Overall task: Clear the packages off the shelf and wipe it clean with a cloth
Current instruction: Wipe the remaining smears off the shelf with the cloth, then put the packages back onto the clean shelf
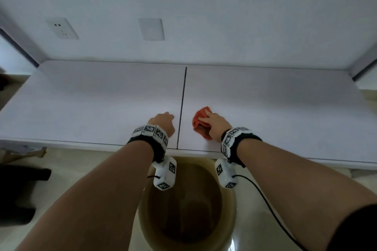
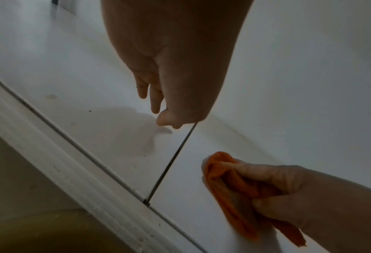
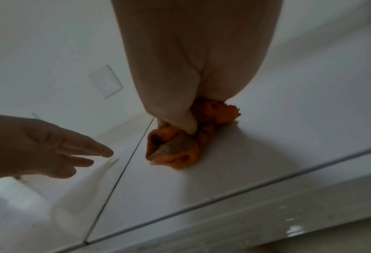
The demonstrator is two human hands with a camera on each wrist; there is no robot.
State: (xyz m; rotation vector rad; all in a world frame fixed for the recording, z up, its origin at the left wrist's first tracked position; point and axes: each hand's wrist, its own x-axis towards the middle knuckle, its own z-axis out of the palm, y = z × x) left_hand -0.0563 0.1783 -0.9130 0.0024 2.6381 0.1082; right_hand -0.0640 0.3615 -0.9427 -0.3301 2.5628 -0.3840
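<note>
Orange cloth (image 1: 201,123) gripped, right hand (image 1: 216,126) | left hand (image 1: 164,123) relaxed | shelf (image 1: 91,98)

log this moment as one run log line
phase: wiping | right hand: grips orange cloth on shelf | left hand: open, beside seam | packages: none on shelf

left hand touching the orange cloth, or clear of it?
Apart. The head view shows the left hand left of the shelf's dark seam and the cloth right of it, bare white surface between. The right hand grips the cloth.
</note>
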